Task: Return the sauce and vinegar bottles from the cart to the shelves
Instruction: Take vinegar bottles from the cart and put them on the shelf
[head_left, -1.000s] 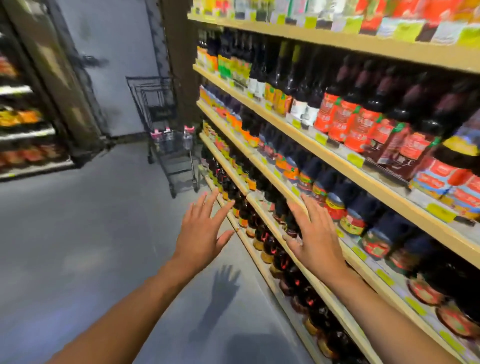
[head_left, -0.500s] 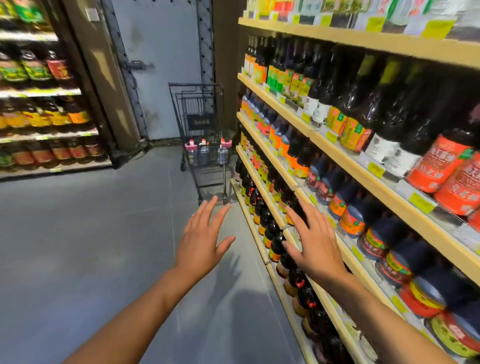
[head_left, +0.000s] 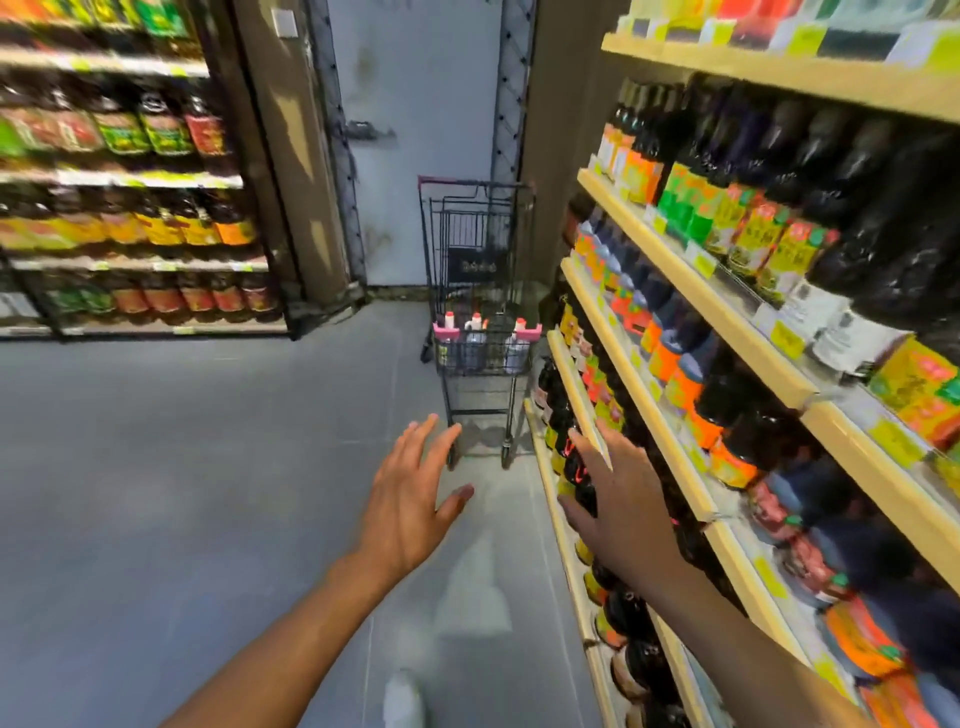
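Your left hand (head_left: 410, 499) and right hand (head_left: 618, 509) reach forward, fingers spread apart, holding nothing. Pink-capped clear plastic bottles (head_left: 475, 326) stand in the black wire cart (head_left: 483, 228) ahead, just beside the pale wooden shelves (head_left: 779, 78).

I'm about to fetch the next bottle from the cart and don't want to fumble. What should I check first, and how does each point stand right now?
1. Left hand free: ok, open, holding nothing.
2. Right hand free: ok, open and empty, in front of the shelves.
3. Bottles left in the cart: ok, pink-capped bottles stand in its basket.
4. Floor to the cart passable: ok, no obstacle shows.
5. Cart within reach: not ok, it stands farther down the aisle.
6. Matching shelf gap: cannot tell, labels blurred.
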